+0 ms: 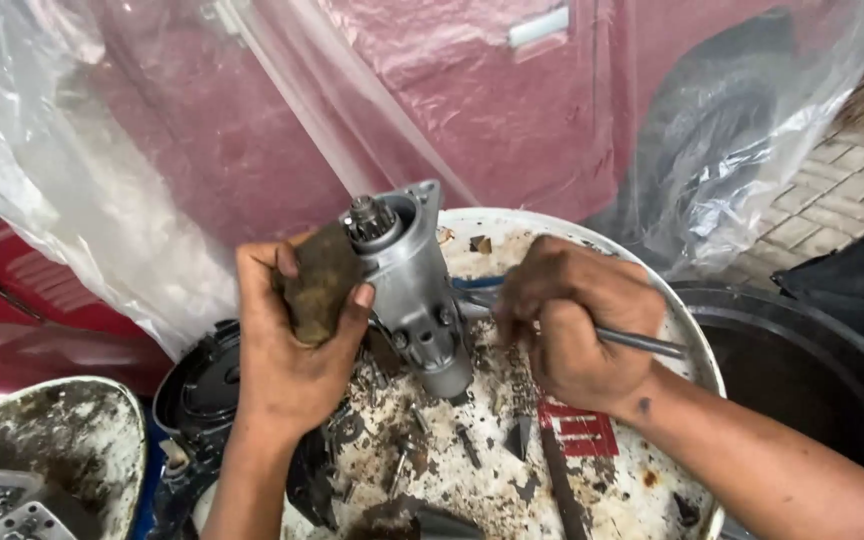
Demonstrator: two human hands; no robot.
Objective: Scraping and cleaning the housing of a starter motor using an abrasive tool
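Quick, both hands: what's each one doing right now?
Left hand: closed around the starter motor, gripping its brown rear body.
Right hand: closed on a metal rod tool, its tip at the motor.

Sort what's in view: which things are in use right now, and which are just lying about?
In use:
left hand gripping the grey motor housing
right hand holding a metal tool against it

Lying about:
loose bolts on the round white drum lid
black tub
plastic sheeting

One head-worn view looks steeply down, close over a grimy drum lid (552,225).
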